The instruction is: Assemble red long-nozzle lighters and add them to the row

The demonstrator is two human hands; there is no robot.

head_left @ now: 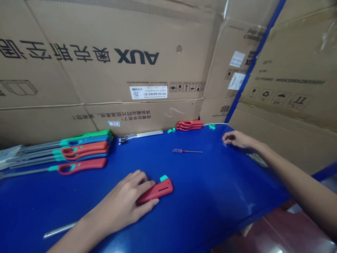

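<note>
Left hand [133,193] on the red handle [157,191], which lies on the blue table [210,196] in front of the person. Fingers curl over its far side, thumb along the near edge: a light clasp between thumb and fingers. A teal tab [163,178] shows at the handle's far edge, near the end that points right.

Right hand [235,138] is out at the far right of the table, thumb and forefinger drawn close together at some small metal bits [224,144]. Cannot tell whether a bit is pinched or only touched.

Step in hand, as judged: steadying the handle while small parts are picked up. The next move seems to call for a fine fingertip pinch on one bit, with the left hand keeping the handle from sliding. The screwdriver [181,150] lies between the hands and the back wall, untouched.

Hard to make out: the handle's left part is under the left hand; whether the tab is seated in it or merely lies against it is unclear. Count and shape of the bits do not resolve. A flat pile [258,160] is partly covered by the right forearm. A metal tube [59,230] runs behind the left forearm, one end hidden. Lighters [83,166] at left run out of frame.
</note>
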